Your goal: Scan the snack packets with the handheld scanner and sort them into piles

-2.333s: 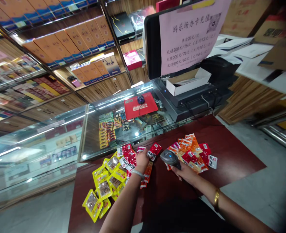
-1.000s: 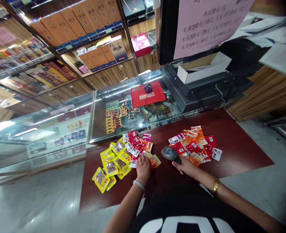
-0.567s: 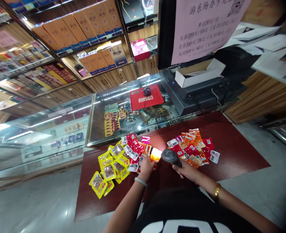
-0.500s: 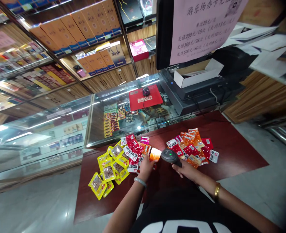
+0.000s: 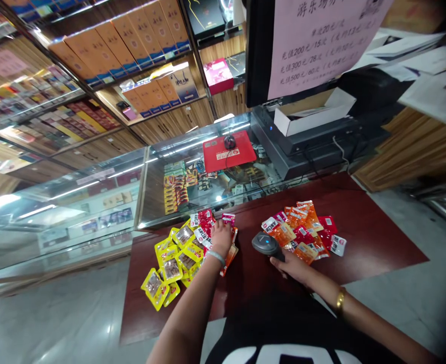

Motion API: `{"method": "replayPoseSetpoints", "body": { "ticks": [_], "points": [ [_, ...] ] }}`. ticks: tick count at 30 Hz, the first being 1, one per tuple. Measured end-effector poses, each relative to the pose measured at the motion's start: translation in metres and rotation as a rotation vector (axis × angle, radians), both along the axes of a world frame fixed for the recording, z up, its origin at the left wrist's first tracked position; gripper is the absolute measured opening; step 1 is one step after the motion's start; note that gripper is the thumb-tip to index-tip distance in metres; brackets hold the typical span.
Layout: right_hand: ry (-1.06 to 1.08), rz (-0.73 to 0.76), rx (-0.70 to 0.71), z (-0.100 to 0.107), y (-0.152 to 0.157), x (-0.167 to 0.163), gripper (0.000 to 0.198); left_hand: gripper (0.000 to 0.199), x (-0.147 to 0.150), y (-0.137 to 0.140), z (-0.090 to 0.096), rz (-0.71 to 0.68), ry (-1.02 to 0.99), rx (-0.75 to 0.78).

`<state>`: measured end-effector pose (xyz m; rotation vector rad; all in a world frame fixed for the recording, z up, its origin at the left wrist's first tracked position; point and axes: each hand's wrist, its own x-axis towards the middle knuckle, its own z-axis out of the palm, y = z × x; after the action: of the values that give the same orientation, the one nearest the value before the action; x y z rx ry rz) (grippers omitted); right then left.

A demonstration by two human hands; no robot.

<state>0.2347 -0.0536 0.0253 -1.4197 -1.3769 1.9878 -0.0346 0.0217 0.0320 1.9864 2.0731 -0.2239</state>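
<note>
My right hand [image 5: 294, 265] is closed around the handle of a dark grey barcode scanner [image 5: 265, 243], whose top shows a small blue light. My left hand [image 5: 221, 236] rests palm down on a heap of red and orange snack packets [image 5: 203, 218], its fingers stretched forward and slightly apart. What lies beneath those fingers is hidden. Yellow snack packets [image 5: 171, 270] with clear windows lie just left of that heap. Beyond the scanner's right side is a second pile of orange, red and white packets [image 5: 305, 225].
A dark red mat [image 5: 245, 288] lies under the packets. Behind it stands a glass display counter [image 5: 154, 212] with a red mouse pad [image 5: 211, 156] and mouse [image 5: 229, 142]. At the right are a monitor [image 5: 259, 55] with a pink notice and a white open box [image 5: 283, 124].
My left hand has left the scanner's front and moved left onto the red heap. The orange packet it held now appears on the right pile. The scanner light turned from green to blue.
</note>
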Motion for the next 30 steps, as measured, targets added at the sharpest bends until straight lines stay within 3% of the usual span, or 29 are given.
{"method": "replayPoseSetpoints", "body": {
  "ticks": [5,7,11,14,17,20,26,30],
  "points": [
    [-0.036,0.006,-0.012,0.004,0.002,0.0,0.062,0.029,-0.016,0.021,0.009,-0.246,0.049,-0.137],
    [-0.044,0.002,-0.007,0.003,0.004,0.001,0.063,0.026,-0.018,0.024,0.011,-0.251,-0.004,-0.193],
    [-0.047,0.006,0.012,0.003,0.007,0.006,0.064,0.027,-0.021,0.027,0.009,0.038,-0.232,-0.172],
    [-0.057,0.01,0.002,0.006,0.008,0.008,0.063,0.03,-0.02,0.026,0.0,0.306,-0.647,-0.1],
    [-0.04,0.032,-0.001,0.009,0.009,0.006,0.061,0.04,-0.013,0.022,-0.014,0.49,-1.051,-0.064],
    [-0.028,0.04,-0.002,0.011,0.009,0.003,0.06,0.049,-0.005,0.017,-0.024,0.589,-1.214,-0.033],
    [-0.001,-0.007,-0.023,0.017,0.009,0.001,0.067,0.041,0.003,0.015,-0.022,0.698,-1.222,-0.052],
    [-0.001,-0.027,-0.021,0.013,0.009,0.003,0.069,0.048,0.022,0.017,-0.016,0.648,-1.363,-0.119]
  ]
}}
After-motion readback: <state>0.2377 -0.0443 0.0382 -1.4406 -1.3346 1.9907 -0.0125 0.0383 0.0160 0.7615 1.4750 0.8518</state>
